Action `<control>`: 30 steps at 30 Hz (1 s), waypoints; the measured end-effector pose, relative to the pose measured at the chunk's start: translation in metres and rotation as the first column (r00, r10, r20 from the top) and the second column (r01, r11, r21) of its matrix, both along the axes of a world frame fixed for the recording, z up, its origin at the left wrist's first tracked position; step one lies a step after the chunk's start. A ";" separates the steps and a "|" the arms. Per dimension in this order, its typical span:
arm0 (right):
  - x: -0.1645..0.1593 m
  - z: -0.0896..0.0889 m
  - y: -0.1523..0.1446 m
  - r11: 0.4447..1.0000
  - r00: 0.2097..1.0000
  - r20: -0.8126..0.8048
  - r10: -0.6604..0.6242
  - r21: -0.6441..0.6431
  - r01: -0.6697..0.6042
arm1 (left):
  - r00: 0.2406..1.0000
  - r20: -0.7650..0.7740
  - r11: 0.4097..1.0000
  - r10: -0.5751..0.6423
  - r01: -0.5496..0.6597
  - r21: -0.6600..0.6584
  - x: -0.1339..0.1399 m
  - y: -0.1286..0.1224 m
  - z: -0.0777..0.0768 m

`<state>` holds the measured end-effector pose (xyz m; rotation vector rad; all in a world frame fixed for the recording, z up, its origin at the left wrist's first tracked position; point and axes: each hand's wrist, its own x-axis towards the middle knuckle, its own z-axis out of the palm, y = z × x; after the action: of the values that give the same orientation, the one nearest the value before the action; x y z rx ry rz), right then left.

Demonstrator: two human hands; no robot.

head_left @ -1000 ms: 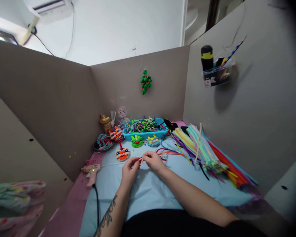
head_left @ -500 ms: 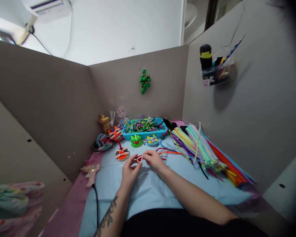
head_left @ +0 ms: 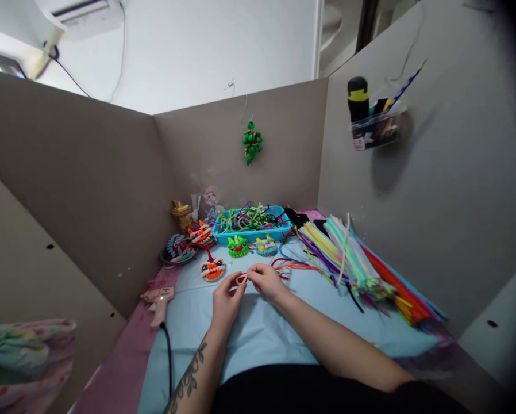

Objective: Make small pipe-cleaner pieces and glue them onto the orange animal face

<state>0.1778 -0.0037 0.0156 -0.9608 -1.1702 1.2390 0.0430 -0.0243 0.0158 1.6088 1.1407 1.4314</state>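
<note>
Between my two hands is a small looped pipe cleaner piece [head_left: 241, 280], pale with red in it. My left hand [head_left: 228, 292] pinches its left and lower side between thumb and finger. The fingertips of my right hand [head_left: 264, 280] are closed on its right end. Just beyond my left hand lies an orange and white lion-face ornament [head_left: 212, 269] with a red stem. Farther back sit a green face ornament [head_left: 238, 246] and a blue and yellow one [head_left: 265, 246].
A blue tray [head_left: 253, 236] of tangled pipe cleaner scraps stands at the back. Bundled pipe cleaners [head_left: 348, 259] lie on the right. At the left is a pink glue gun [head_left: 161, 305] with a black cord. Scissors [head_left: 285, 271] lie beyond my right hand. Grey panels enclose the table.
My fingers have shifted slightly on the loop, and its opening looks narrower, with more red showing. Both hands stay in nearly the same place.
</note>
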 end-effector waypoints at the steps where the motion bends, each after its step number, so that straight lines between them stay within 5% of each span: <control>1: 0.000 -0.001 0.001 1.000 1.000 0.002 0.001 0.005 -0.001 | 1.000 0.016 1.000 -0.006 0.006 -0.015 0.000 0.000 0.000; 7: 0.004 -0.006 0.006 0.997 0.998 0.037 -0.056 0.046 0.055 | 0.987 0.136 0.989 -0.088 0.102 -0.103 0.000 0.001 0.001; 9: 0.006 -0.006 0.008 0.997 0.996 0.060 -0.068 0.045 0.065 | 0.992 0.118 0.995 -0.041 0.052 -0.089 -0.001 0.001 0.001; 13: 0.005 -0.006 0.008 0.997 0.991 0.120 -0.066 -0.036 0.071 | 0.985 -0.075 0.986 0.156 -0.152 0.063 -0.010 0.002 0.000; 19: -0.002 -0.006 0.008 0.976 0.992 0.095 0.080 -0.211 -0.059 | 0.844 -0.525 0.965 0.112 0.033 0.259 -0.019 0.000 0.000; 24: -0.004 -0.009 0.012 0.950 0.975 0.172 0.137 -0.301 -0.080 | 0.776 -0.617 0.964 0.129 0.049 0.263 -0.018 0.000 0.000; 26: -0.003 -0.009 0.012 0.980 0.959 0.275 0.065 -0.201 -0.009 | 0.799 -0.584 0.964 0.145 0.019 0.266 -0.019 0.002 -0.001; 28: -0.001 -0.006 0.009 0.996 0.928 0.364 -0.081 0.058 0.064 | 0.844 -0.515 0.964 0.148 -0.008 0.264 -0.021 0.004 -0.003; 30: 0.002 -0.003 0.005 0.941 0.893 0.412 -0.184 0.337 0.038 | 0.893 -0.433 0.971 0.124 -0.018 0.240 -0.023 0.006 -0.004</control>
<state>0.1795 0.0009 0.0129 -1.0713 -1.5885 0.7185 0.0202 -0.0186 0.0116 2.1603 1.3349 1.3120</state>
